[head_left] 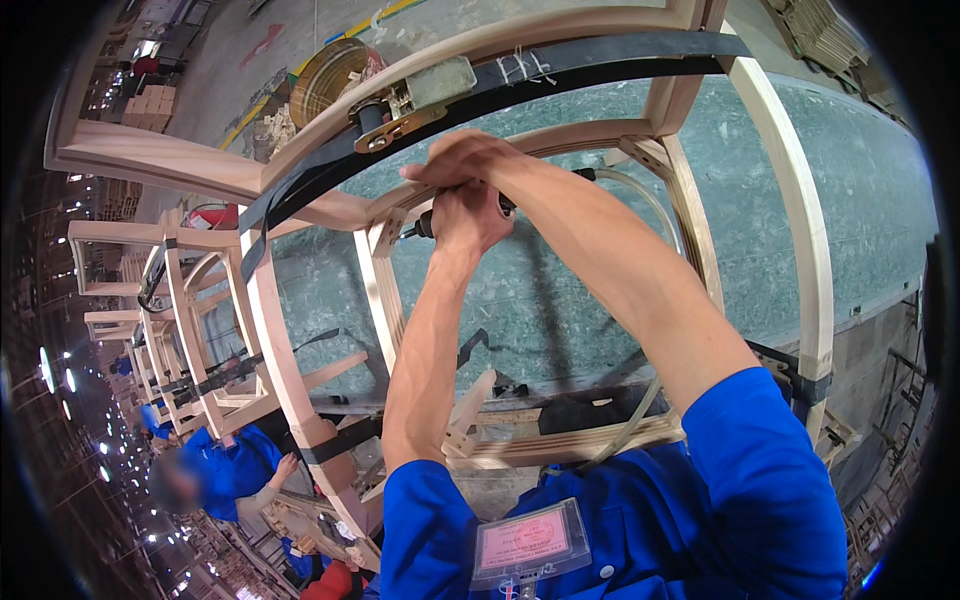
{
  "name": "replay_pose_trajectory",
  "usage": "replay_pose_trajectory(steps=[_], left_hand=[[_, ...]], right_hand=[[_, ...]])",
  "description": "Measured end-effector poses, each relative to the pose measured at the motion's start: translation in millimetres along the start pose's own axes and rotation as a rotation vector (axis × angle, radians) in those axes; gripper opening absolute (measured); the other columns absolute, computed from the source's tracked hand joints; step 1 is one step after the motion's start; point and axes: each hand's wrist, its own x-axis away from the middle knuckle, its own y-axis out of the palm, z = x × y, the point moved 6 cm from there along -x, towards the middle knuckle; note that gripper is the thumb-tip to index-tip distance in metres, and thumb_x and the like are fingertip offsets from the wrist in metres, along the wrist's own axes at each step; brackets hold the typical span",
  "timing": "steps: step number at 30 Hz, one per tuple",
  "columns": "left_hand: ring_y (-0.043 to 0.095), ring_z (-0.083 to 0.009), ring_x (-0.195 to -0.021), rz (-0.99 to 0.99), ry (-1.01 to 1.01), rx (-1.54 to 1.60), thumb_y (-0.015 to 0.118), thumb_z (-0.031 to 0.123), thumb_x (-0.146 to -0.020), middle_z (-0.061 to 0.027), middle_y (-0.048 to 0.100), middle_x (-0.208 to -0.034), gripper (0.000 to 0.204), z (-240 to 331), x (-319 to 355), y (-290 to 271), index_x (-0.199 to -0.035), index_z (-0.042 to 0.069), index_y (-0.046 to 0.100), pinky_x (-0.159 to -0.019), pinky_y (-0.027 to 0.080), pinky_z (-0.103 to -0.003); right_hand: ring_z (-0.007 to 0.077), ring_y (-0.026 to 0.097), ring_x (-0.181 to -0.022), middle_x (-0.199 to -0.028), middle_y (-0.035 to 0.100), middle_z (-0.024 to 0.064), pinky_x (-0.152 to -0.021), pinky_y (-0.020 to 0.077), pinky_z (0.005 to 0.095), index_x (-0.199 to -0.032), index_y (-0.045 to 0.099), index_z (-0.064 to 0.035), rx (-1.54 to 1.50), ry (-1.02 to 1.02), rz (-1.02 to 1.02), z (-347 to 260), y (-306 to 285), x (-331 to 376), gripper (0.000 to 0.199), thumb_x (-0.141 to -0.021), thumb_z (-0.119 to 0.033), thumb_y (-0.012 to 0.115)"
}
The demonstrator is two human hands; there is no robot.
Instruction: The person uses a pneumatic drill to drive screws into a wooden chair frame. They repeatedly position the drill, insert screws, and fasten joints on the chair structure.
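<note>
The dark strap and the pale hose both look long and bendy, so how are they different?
The strap is dark, while the hose is pale. The strap is flat and wide; the hose is round and thin. The strap stretches across the wooden frame, but the hose hangs in a loose curve. Both are long and bend.

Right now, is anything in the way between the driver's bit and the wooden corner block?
Nothing visible stands between them: the driver in your left hand points its bit toward the corner block. Whether the bit touches it, I can't tell.
</note>
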Motion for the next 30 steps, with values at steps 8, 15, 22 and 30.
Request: replay_pose_trajectory(steps=[8,15,22,30], left_hand=[[0.071,-0.033,-0.078,-0.035,0.001,-0.007,0.064,0.034,-0.081,-0.0168,0.072,-0.087,0.037,6.2,-1.2,-6.5,-0.106,0.006,0.067,-0.069,0.058,-0.044],[0.07,-0.0356,-0.083,-0.023,0.028,0.034,0.064,0.033,-0.082,-0.019,0.071,-0.091,0.041,6.3,-1.9,-7.0,-0.113,0.006,0.063,-0.075,0.057,-0.046],[0.071,-0.0342,-0.084,-0.011,0.015,0.023,0.073,0.028,-0.076,-0.0183,0.072,-0.095,0.042,6.3,-0.2,-9.0,-0.11,0.005,0.065,-0.076,0.057,-0.045],[0.07,-0.0351,-0.084,0.011,0.05,-0.02,0.068,0.035,-0.08,-0.0178,0.072,-0.094,0.042,6.3,-1.7,-6.5,-0.112,0.009,0.065,-0.076,0.057,-0.045]], right_hand=[[0.0341,0.064,-0.111,-0.119,0.067,0.0189,-0.098,0.0481,0.0444,-0.117,0.069,-0.0043,-0.006,-0.017,0.003,5.4,-0.3,-4.9,0.068,-0.097,-0.061,0.038],[0.0343,0.065,-0.108,-0.112,0.068,0.0215,-0.095,0.0488,0.0427,-0.113,0.071,-0.0028,-0.005,-0.048,0.049,5.3,-2.2,-5.5,0.07,-0.095,-0.064,0.043],[0.0334,0.064,-0.111,-0.118,0.067,0.02,-0.098,0.0474,0.0435,-0.115,0.07,-0.0026,0.003,-0.031,0.009,3.1,-1.6,-2.5,0.067,-0.097,-0.06,0.041],[0.0339,0.062,-0.116,-0.123,0.065,0.0197,-0.1,0.0469,0.0421,-0.119,0.069,-0.0029,0.017,-0.007,0.011,3.6,-3.6,-8.0,0.069,-0.095,-0.062,0.043]])
